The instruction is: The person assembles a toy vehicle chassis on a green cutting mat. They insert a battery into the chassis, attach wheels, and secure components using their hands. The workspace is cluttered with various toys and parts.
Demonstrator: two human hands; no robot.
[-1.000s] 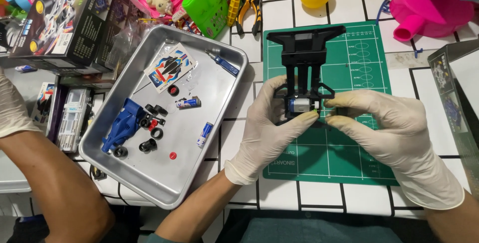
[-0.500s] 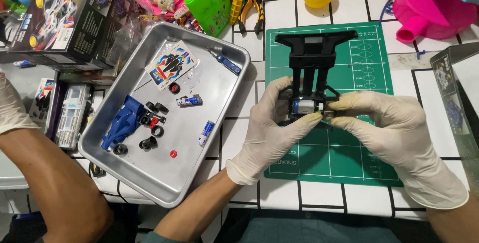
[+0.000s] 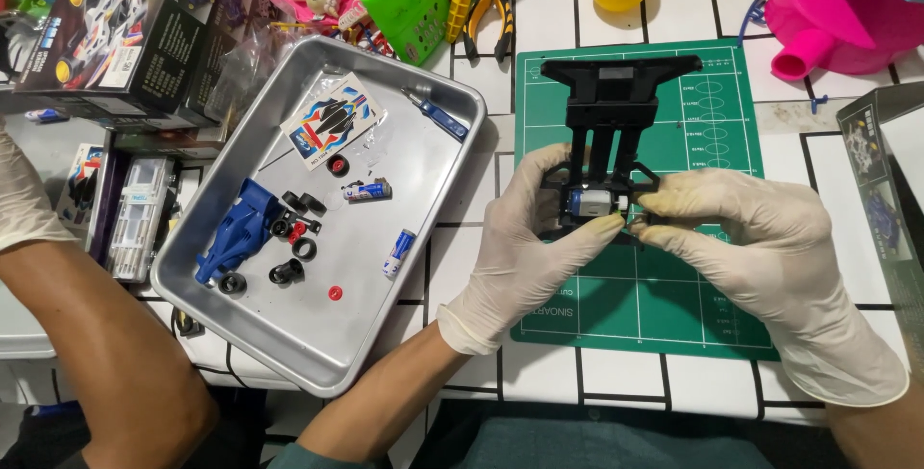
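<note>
Both hands had crept slightly up the green cutting mat (image 3: 674, 305), grip unchanged.

The left hand (image 3: 525, 248) and right hand (image 3: 760, 248), both gloved, stayed pinched on the black car chassis (image 3: 616, 123) at its near end (around the small silver motor (image 3: 592, 202)); its long axis ran away from the person, wide bumper farthest, beside the metal tray (image 3: 289, 334).

White-gloved hands (image 3: 664, 248) grip a black chassis (image 3: 616, 123) with a silver motor (image 3: 589, 202) over a green gridded mat (image 3: 674, 305); white bench (image 3: 616, 373) tiles show black lines.
</note>
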